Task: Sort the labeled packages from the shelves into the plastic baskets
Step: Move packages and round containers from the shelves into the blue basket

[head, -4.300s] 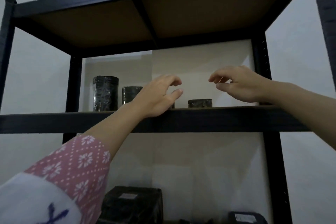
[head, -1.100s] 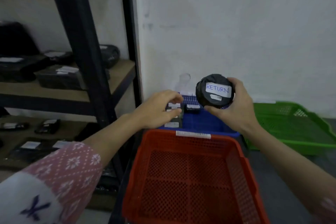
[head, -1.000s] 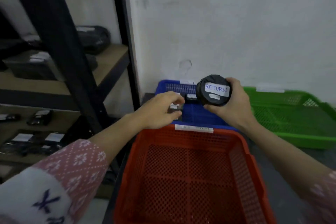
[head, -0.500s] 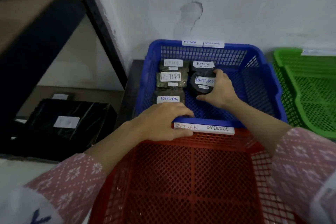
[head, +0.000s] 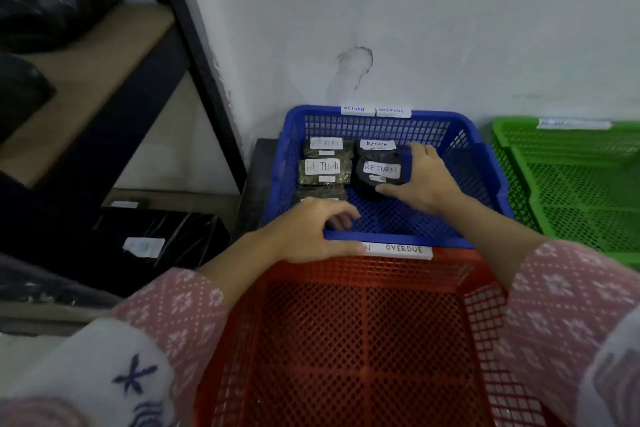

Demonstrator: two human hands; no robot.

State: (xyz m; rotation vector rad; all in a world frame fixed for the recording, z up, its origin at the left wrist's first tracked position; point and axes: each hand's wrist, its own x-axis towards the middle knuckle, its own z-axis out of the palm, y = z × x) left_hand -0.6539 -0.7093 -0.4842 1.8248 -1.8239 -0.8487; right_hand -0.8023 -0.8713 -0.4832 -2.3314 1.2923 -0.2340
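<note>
Packages [head: 325, 166] fill part of the blue basket [head: 485, 163]; right hand [head: 427, 180] grips another [head: 377, 172], left hand [head: 311, 232] clasps its rim; shelves [head: 86, 55] hold more.

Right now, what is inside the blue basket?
The blue basket holds dark packages labelled RETURN; the right hand grips a round package. The left hand covers a nearer one.
</note>
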